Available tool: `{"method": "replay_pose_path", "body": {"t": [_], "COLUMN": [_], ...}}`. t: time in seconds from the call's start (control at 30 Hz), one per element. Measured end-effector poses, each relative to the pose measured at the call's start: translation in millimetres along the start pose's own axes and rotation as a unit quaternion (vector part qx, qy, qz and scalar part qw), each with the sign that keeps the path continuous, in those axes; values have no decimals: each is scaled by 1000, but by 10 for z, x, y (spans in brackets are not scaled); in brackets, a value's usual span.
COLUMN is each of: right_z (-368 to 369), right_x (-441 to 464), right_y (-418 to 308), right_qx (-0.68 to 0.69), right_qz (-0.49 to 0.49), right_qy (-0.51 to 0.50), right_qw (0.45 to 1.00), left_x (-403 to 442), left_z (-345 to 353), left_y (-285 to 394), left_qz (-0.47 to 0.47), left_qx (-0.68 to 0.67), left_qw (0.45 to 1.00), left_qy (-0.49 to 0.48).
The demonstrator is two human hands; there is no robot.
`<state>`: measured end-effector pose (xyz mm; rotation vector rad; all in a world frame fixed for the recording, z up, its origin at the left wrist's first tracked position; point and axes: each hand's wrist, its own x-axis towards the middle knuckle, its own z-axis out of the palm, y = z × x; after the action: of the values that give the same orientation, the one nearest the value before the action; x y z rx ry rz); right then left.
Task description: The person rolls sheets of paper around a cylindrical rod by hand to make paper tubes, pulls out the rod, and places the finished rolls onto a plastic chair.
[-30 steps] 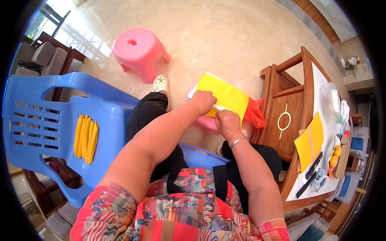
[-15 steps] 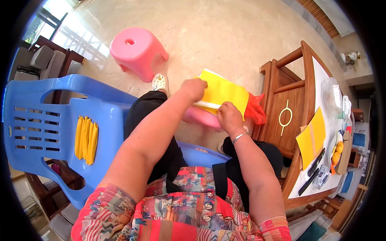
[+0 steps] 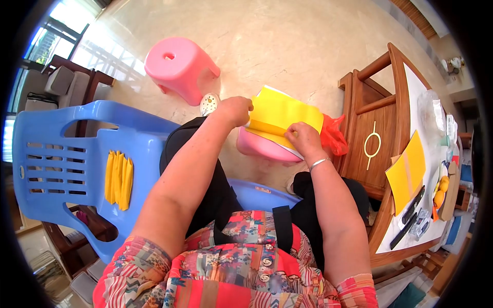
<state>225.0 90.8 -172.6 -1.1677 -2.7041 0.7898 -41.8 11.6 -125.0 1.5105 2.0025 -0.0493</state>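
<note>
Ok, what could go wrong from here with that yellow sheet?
Two risks, as I judge it. The left hand is at one side of the yellow sheet and the right hand at its near edge; uneven pulling might skew or crease it. The red plastic bag sits right by the sheet's other side, so it could snag or get dragged along if the paper shifts.

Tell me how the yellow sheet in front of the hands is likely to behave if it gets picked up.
The yellow sheet is probably bendable rather than stiff, since its near side looks curled or folded over. It should be light for its size, as it looks thin and papery. Lifted by one corner, something so broad and thin would likely sag.
</note>
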Motion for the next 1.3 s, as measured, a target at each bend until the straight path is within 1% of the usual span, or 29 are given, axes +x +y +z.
{"method": "replay_pose_path", "body": {"t": [0.07,0.17,0.27,0.37,0.47,0.57,0.77,0.87,0.97,1.17,1.27,1.3], "right_z": [13,-49,-48,-122,-182,-274,-242,-233,-245,-110,-94,-96], "right_x": [53,97,117,102,121,88,90,96,119,135,148,148], "right_y": [36,25,44,19,103,192,491,531,524,602,573,554], "right_qx": [-26,-42,-11,8,32,12,93,104,110,90,91,90], "right_qz": [-19,-24,-3,14,60,94,158,157,171,155,170,174], "right_qy": [-1,-26,-50,-72,-106,-100,-120,-120,-140,-116,-105,-102], "right_qw": [999,999,999,997,992,991,976,975,969,977,976,975], "left_x": [17,2,65,152,120,134,114,88,105,105,32,25], "left_z": [107,251,395,507,477,492,489,458,438,488,592,597], "left_y": [10,154,178,133,113,103,95,123,154,168,189,200], "left_qz": [28,51,45,34,41,25,15,6,-27,-39,9,41], "left_qx": [12,35,62,55,39,43,70,98,84,91,115,118], "left_qw": [1000,998,997,998,998,998,997,995,996,995,983,978], "left_qy": [-6,5,-11,27,29,27,10,3,-30,-28,142,165]}}
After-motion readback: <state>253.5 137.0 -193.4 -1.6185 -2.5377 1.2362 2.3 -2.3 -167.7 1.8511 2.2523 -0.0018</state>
